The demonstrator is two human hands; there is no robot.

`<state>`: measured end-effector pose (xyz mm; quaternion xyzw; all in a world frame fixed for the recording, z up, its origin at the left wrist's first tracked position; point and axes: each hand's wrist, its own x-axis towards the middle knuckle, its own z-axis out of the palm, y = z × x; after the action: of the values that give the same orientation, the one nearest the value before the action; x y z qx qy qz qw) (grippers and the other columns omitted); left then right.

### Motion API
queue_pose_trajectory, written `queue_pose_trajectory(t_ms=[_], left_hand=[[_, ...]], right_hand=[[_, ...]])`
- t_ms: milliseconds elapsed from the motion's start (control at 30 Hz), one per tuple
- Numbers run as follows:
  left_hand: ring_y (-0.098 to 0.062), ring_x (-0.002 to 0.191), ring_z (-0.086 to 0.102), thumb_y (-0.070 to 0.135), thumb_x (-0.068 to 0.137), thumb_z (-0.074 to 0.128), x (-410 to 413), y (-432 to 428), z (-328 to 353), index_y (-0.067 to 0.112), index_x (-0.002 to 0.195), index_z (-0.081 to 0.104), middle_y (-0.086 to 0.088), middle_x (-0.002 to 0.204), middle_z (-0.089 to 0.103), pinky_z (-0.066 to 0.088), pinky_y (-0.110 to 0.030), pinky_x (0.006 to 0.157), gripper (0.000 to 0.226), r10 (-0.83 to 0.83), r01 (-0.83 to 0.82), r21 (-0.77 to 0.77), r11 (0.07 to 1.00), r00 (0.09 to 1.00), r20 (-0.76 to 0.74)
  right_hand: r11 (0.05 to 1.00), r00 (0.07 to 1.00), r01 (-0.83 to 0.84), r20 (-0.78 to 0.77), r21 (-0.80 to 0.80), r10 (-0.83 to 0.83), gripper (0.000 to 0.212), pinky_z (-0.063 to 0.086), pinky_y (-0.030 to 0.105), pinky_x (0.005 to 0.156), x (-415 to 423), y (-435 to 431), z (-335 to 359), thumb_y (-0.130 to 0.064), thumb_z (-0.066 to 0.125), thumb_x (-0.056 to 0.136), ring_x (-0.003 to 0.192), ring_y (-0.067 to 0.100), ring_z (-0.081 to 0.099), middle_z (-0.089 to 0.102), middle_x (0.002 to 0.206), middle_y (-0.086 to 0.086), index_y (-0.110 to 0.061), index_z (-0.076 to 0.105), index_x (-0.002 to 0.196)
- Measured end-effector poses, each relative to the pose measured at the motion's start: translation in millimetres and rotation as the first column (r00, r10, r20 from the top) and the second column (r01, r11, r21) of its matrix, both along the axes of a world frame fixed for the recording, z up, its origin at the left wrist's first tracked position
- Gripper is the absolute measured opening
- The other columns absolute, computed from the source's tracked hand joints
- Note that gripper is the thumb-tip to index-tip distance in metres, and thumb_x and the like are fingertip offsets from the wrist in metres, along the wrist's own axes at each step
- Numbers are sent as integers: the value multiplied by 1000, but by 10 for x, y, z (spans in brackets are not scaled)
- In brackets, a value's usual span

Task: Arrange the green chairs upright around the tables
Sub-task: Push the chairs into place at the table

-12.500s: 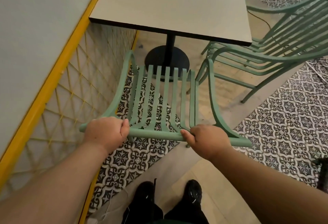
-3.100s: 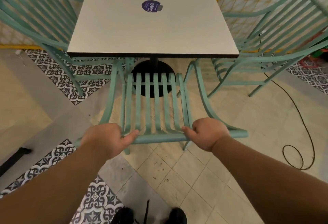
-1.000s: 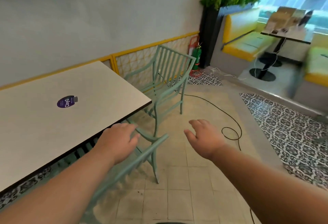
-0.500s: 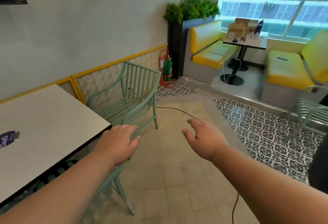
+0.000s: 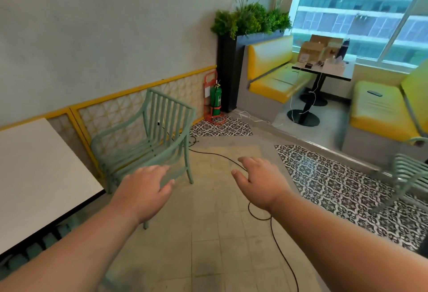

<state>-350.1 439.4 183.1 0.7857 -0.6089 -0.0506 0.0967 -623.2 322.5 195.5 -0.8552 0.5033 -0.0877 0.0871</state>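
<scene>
Now between chairs: left hand (image 5: 148, 190) and right hand (image 5: 259, 183) spread, empty; green chair (image 5: 148, 148) upright beside desk (image 5: 34, 176); next move likely calls for fetching far chair (image 5: 408, 172) at right.

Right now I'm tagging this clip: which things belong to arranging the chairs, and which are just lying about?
Job: green chair by the wall, green chair at right, white table.
Lying about: black cable, fire extinguisher, yellow benches, planter, cardboard boxes.
</scene>
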Motion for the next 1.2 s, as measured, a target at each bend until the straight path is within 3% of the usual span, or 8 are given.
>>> queue_pose_trajectory(t_ms=[233,367,733,967,1200], left_hand=[[-20,141,43,52,102,41,478,-794,16,30,152,45,5,153,50,39,-43,108,55,32,-31,-14,999,999,7],[-20,140,44,51,102,41,790,-1386,24,31,151,45,6,152,51,41,-44,107,53,22,-22,-29,999,1000,2],[-18,143,41,52,103,39,1396,-2683,-103,32,153,41,8,156,47,37,-42,110,54,24,-23,46,999,1000,-13],[-18,142,42,52,103,38,1434,-3753,-391,32,153,39,8,155,48,39,-42,111,54,41,-39,67,997,999,-27],[-20,144,40,53,103,35,1490,-5080,-432,29,156,35,4,159,44,38,-44,112,58,177,-175,60,983,984,-26]], right_hand=[[1000,999,-24,40,-5,24,56,41,43,105,477,-791,-46,-59,35,101,128,25,53,63,135,1,-24,54,140],[1000,999,-14,46,-15,15,60,39,44,111,762,-1249,-46,-59,36,102,134,25,50,60,142,2,-22,51,146],[999,1000,-17,12,31,16,55,39,40,111,1294,-2489,-107,-58,38,102,132,21,51,61,139,0,-25,51,145],[997,998,-64,-8,36,64,57,36,40,112,1427,-3754,-331,-59,37,102,135,22,49,59,143,-1,-26,48,148],[984,983,-180,-25,12,181,58,36,40,113,1571,-5401,-463,-59,37,102,136,22,47,57,146,-2,-27,47,149]])
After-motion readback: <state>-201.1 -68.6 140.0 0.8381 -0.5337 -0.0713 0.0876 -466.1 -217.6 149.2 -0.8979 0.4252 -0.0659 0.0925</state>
